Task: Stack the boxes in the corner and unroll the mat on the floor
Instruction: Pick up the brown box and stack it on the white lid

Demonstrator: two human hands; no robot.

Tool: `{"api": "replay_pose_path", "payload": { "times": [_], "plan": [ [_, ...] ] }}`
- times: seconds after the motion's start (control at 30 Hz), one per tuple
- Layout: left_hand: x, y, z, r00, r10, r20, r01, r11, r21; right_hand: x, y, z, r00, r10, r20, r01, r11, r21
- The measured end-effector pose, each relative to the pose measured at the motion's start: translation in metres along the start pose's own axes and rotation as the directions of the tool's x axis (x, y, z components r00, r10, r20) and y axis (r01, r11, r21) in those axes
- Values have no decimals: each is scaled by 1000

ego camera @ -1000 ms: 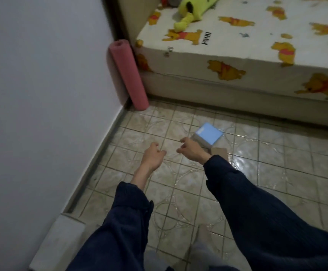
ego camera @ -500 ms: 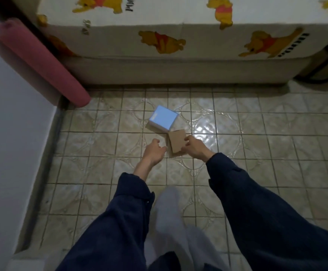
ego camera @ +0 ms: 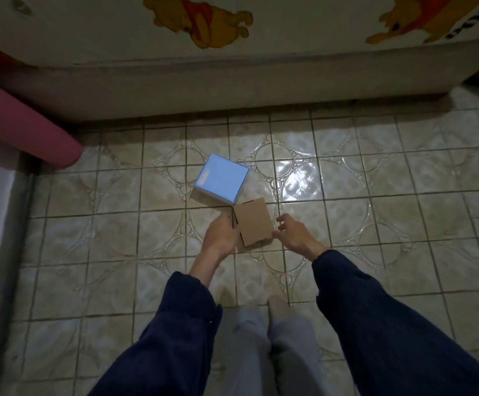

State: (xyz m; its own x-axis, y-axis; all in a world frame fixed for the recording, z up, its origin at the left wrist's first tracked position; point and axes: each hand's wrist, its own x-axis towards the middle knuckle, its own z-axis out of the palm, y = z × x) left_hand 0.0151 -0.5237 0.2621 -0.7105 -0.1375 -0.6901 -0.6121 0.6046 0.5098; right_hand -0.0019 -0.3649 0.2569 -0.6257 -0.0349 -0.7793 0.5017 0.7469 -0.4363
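Head view: both my hands at the brown cardboard box [ego camera: 254, 221] on the tiled floor [ego camera: 375, 212].

My left hand [ego camera: 221, 237] presses its fingers against the box's left side; my right hand [ego camera: 295, 238] has its fingers spread, the tips touching the right edge. Whether the box is lifted, I cannot tell. The blue-topped box [ego camera: 221, 182] sits on the floor, its corner touching the brown box. The rolled pink mat [ego camera: 24, 130] leans at far left, beside the bed [ego camera: 232, 78].
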Motion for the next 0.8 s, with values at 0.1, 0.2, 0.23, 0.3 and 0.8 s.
{"api": "replay_pose_path", "payload": {
  "times": [0.1, 0.2, 0.23, 0.3, 0.8],
  "plan": [
    [69, -11, 31, 999, 53, -3, -52, 999, 12, 67, 27, 19, 1000, -16, -2, 16, 1000, 7],
    [139, -27, 66, 995, 98, -10, -97, 994, 42, 132, 59, 42, 1000, -16, -16, 16, 1000, 13],
    [160, -32, 78, 993, 116, -9, -115, 991, 66, 153, 71, 51, 1000, -8, -25, 8, 1000, 27],
    [200, -42, 99, 987, 160, -2, -158, 979, 129, 192, 97, 69, 999, 11, -52, -9, 999, 47],
    [359, -124, 199, 898, 435, 59, -402, 761, 509, 349, 178, 148, 997, -14, -82, 12, 1000, -14]
  ]
}}
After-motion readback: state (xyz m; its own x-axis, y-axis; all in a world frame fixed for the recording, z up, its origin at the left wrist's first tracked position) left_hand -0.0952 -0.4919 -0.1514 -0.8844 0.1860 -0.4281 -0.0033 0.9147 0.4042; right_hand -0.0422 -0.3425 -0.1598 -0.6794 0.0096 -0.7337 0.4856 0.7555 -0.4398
